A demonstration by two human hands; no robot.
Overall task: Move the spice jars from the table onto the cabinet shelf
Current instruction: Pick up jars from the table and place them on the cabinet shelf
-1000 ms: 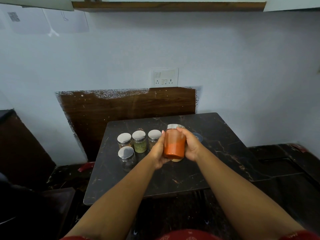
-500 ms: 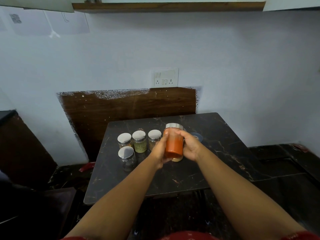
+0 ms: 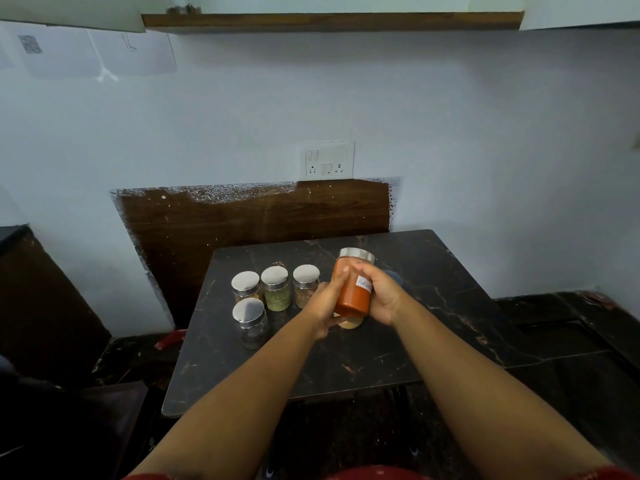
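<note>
1. Above the dark marble surface [image 3: 433, 271], both bare hands hold one orange spice jar [image 3: 352, 294] lifted clear of it, tilted slightly with its silver lid [image 3: 357, 255] leaning to the right
2. Left hand [image 3: 329, 306] has its grip wrapped on the jar's left side and underside, fingers [image 3: 341, 277] pressed against the glass
3. Right hand [image 3: 382, 296] has its grip closed on the jar's right side, thumb lying over the front just beside a white handwritten label [image 3: 363, 284]; the writing is too small to read in full
4. Directly below the lifted jar, a pale round shape [image 3: 351, 323] shows on the surface; I cannot tell what it is
5. To the left of the hands, four more spice jars with silver lids stand upright on the surface: a back row of three, namely a leftmost jar [image 3: 246, 286], a green herb jar [image 3: 276, 292] and a jar of brownish spice [image 3: 305, 285], partly hidden by the left hand
6. In front of the leftmost jar stands a dark-filled jar [image 3: 250, 322], close to it
7. Behind the right hand, part of a bluish round object [image 3: 393, 277] peeks out on the surface
8. On the pale wall behind, a white switch and socket plate [image 3: 329, 160] sits above a brown wooden panel [image 3: 256, 216]
9. At the top edge of the view runs the wooden cabinet shelf [image 3: 332, 21], well apart from the jars
10. Red sleeves [image 3: 374, 474] show at the bottom edge
</note>
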